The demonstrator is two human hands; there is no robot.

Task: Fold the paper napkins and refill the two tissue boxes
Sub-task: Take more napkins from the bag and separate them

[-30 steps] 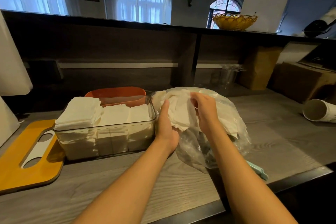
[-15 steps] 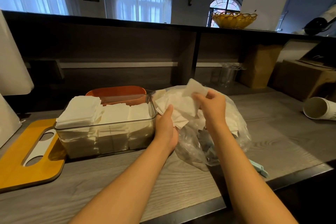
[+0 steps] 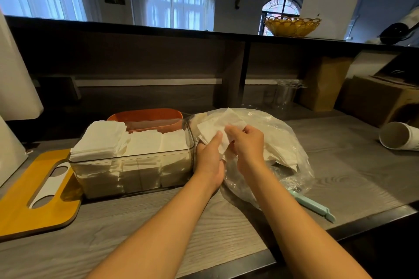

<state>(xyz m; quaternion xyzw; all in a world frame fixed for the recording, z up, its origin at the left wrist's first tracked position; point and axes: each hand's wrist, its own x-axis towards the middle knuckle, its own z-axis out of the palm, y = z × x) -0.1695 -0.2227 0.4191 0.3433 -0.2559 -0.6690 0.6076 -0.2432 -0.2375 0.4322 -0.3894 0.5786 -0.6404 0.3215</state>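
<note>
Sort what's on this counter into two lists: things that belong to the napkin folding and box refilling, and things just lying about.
Part of the job:
- napkin, held by left hand and right hand
- plastic bag of loose napkins
- clear tissue box, packed with folded napkins
- orange box behind it
- yellow lid

Lying about:
- paper cup on its side
- mint-green tool
- yellow basket on the ledge
- cardboard box

Tissue boxes — two: one clear box [image 3: 133,172] packed with folded napkins, one orange box [image 3: 145,115] just behind it.
Yellow lid with white slot [image 3: 34,195] — one.
Plastic bag of loose napkins [image 3: 285,149] — one; napkins inside too bunched to count.
Napkin [image 3: 217,128] held over the bag — one.
Hands — two: left hand [image 3: 209,163], right hand [image 3: 248,142].
Pale green tool [image 3: 317,207] — one.
White cups lying on their side [image 3: 399,136] — a nested stack, number unclear.
Woven yellow basket [image 3: 292,26] — one.
Cardboard boxes [image 3: 374,102] — at least one.
</note>
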